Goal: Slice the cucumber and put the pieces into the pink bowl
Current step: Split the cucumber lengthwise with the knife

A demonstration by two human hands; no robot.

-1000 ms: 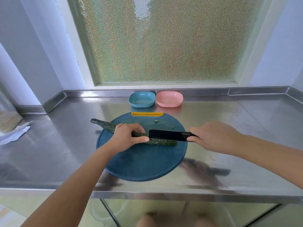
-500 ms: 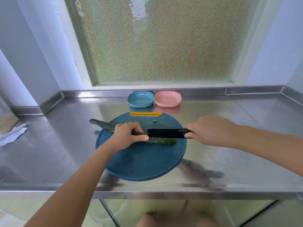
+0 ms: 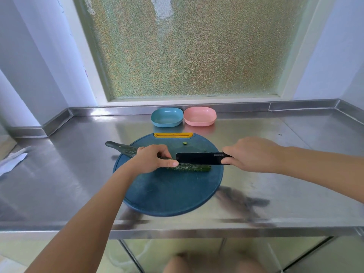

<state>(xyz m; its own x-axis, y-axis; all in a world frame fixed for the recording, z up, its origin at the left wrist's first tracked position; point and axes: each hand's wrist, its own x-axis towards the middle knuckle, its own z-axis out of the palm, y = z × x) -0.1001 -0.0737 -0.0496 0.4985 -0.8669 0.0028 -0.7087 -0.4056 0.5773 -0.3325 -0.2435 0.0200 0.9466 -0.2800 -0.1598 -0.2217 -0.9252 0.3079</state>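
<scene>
Left grip (image 3: 151, 159) covers cucumber (image 3: 189, 167), right grip (image 3: 254, 154) knife (image 3: 199, 159) handle

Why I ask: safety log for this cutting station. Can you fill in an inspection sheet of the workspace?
Surface: steel counter, round blue cutting board near its front edge.
Job's things: cucumber lies on the board, black knife set on it; pink bowl at the back, nothing seen inside.
Clutter: blue bowl beside the pink one; cucumber bit on the board; white paper far left.
Hands: left hand holds the cucumber; right hand grips the knife.
Cables: nothing seen.
Surroundings: frosted window, pale walls.
</scene>
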